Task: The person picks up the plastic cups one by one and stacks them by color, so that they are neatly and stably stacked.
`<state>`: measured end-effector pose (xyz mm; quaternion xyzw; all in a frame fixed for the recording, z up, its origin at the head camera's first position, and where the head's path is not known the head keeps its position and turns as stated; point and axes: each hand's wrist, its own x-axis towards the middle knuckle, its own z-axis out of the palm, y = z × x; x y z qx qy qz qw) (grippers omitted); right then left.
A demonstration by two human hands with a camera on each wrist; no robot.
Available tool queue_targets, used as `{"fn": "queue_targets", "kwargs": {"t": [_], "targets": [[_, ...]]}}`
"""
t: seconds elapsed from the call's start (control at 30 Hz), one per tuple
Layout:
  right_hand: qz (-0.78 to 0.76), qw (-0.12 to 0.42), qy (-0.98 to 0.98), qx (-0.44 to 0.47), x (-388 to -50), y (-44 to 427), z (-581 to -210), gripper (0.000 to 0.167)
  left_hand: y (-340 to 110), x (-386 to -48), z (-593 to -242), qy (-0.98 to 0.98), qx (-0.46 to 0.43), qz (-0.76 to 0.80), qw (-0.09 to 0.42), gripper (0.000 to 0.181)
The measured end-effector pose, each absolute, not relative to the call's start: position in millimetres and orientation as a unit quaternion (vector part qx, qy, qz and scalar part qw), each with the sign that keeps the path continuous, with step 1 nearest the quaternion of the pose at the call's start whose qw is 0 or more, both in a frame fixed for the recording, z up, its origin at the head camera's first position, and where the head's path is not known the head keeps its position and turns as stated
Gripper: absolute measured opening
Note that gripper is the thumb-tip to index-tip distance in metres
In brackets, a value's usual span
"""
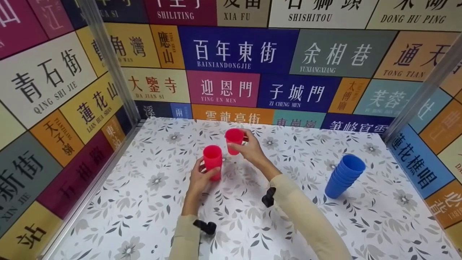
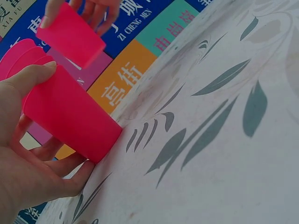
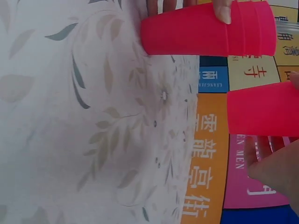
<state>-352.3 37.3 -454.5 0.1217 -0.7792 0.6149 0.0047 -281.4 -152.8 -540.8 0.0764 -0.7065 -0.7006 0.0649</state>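
My left hand [image 1: 202, 177] grips a stack of red cups [image 1: 213, 162] that stands upright on the table, thumb and fingers wrapped round its side. Several rims show at the top of this stack in the left wrist view. A little farther back and to the right, my right hand [image 1: 249, 147] holds a single red cup [image 1: 234, 139] by its side. That cup is off the table, as the right wrist view shows its base [image 3: 230, 113] apart from the surface. The two lots of red cups do not touch.
A stack of blue cups [image 1: 344, 176] stands on the right part of the table, beyond my right forearm. The tabletop [image 1: 155, 213] has a floral cover. Printed panels with signs [image 1: 238, 50] wall in the back and both sides.
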Motion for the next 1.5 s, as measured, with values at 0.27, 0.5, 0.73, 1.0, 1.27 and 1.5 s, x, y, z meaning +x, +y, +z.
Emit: {"fn": "queue_targets", "kwargs": {"t": [0.27,0.5,0.73,1.0,1.27,1.5], "targets": [[0.6,0.008,-0.78,0.175,-350.0,30.9,-421.1,0.069,-152.4,-280.6,-541.1,-0.706,0.077,-0.701,0.063,0.077],[0.606,0.01,-0.772,0.193,-346.7,26.1,-408.2,0.068,-151.5,-280.1,-539.7,-0.706,0.078,-0.701,0.063,0.074],[0.619,-0.002,-0.758,0.204,-340.6,18.0,-403.4,0.065,-149.6,-280.3,-539.6,-0.702,0.068,-0.705,0.072,0.075],[0.621,-0.015,-0.756,0.207,-331.2,4.8,-402.4,0.065,-151.8,-280.5,-539.4,-0.703,0.075,-0.705,0.059,0.075],[0.626,-0.019,-0.746,0.227,-325.8,-7.4,-411.6,0.066,-152.8,-281.6,-536.6,-0.714,0.086,-0.693,0.052,0.078],[0.617,-0.009,-0.757,0.216,-323.8,-11.0,-422.8,0.067,-152.4,-279.4,-538.8,-0.719,0.082,-0.687,0.059,0.076]]}}
